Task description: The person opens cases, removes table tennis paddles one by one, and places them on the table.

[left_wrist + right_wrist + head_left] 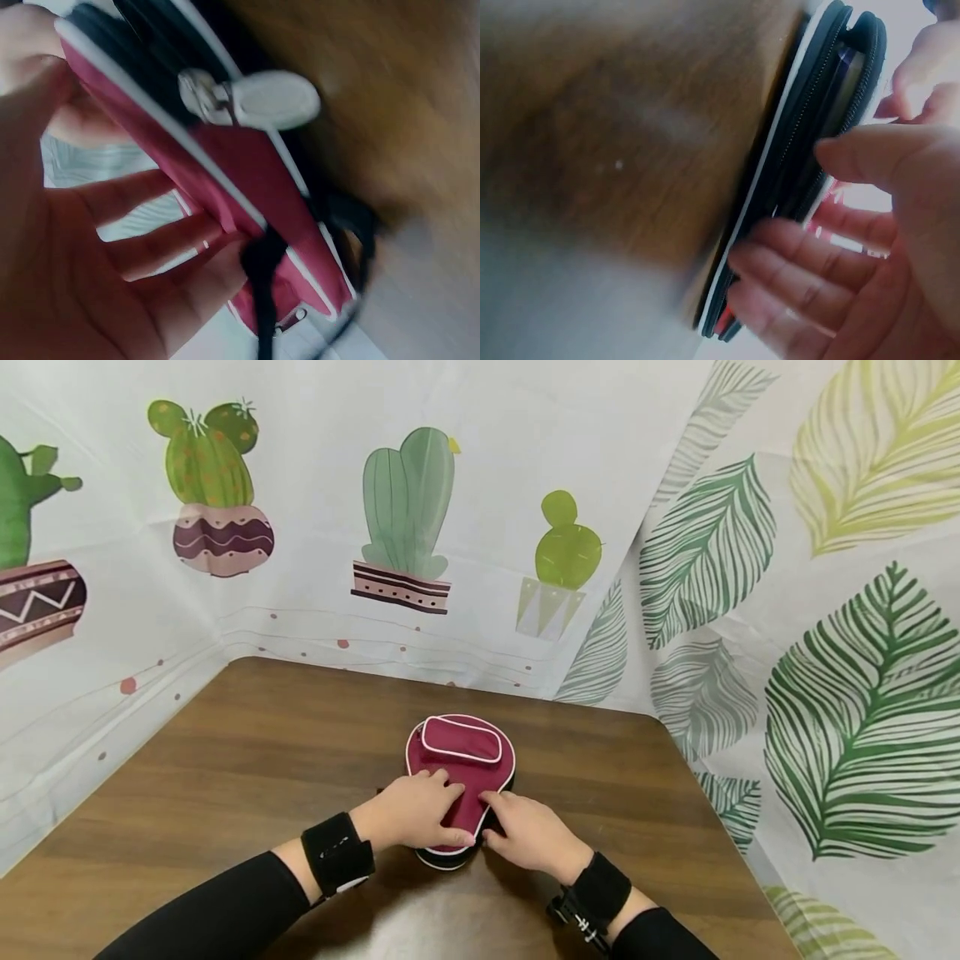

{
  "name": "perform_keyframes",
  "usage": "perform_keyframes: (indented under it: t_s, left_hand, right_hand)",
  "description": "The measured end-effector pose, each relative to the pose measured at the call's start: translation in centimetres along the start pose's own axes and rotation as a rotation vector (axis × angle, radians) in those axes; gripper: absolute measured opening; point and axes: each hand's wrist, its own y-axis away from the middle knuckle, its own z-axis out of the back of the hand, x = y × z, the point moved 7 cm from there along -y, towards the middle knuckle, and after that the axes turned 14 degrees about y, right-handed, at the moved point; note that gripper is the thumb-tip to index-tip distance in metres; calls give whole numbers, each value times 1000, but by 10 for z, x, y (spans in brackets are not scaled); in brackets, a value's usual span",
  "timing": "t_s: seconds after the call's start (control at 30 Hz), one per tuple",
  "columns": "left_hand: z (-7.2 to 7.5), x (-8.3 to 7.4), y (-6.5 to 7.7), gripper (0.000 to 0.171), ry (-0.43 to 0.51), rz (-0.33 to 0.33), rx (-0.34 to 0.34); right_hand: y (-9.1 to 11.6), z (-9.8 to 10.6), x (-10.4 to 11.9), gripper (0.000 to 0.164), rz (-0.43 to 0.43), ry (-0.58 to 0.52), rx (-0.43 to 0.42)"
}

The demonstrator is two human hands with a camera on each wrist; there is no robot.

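A dark red, paddle-shaped table tennis bat case (474, 778) with white piping lies on the wooden table, its narrow end towards me. On its wide end is a small raised pocket (461, 740). My left hand (416, 810) rests on the left of the case, fingers stretched over the top. The left wrist view shows a zipper pull (277, 101) on the dark side band, and a black strap (262, 292). My right hand (536, 835) touches the right edge with loosely bent fingers. There the zipper (862, 82) is parted, showing a narrow gap with something inside, mostly hidden.
The brown wooden table (315, 727) extends around the case. A white cloth (487, 635) printed with cacti hangs behind it, and leaf prints cover the right side. Black bands (337, 853) circle both wrists.
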Motion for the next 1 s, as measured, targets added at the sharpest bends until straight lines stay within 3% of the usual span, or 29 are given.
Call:
perform_keyframes:
  t_s: [0.23, 0.47, 0.67, 0.9, 1.0]
  left_hand:
    - [-7, -15, -1, 101, -4, 15, 6]
    - [-13, -19, -3, 83, -15, -3, -51]
    - [-12, -16, 0, 75, 55, -7, -73]
    - [-11, -10, 7, 67, 154, 43, -94]
    - [-9, -13, 11, 62, 172, 34, -115]
  right_hand:
    - [-4, -4, -2, 60, -65, 42, 2]
    - [-7, -13, -7, 85, -156, 0, 36]
    - [-6, -17, -12, 112, -218, -101, 55]
    - [-7, -18, -16, 123, -219, -222, 21]
    - [-7, -20, -17, 126, -224, -247, 29]
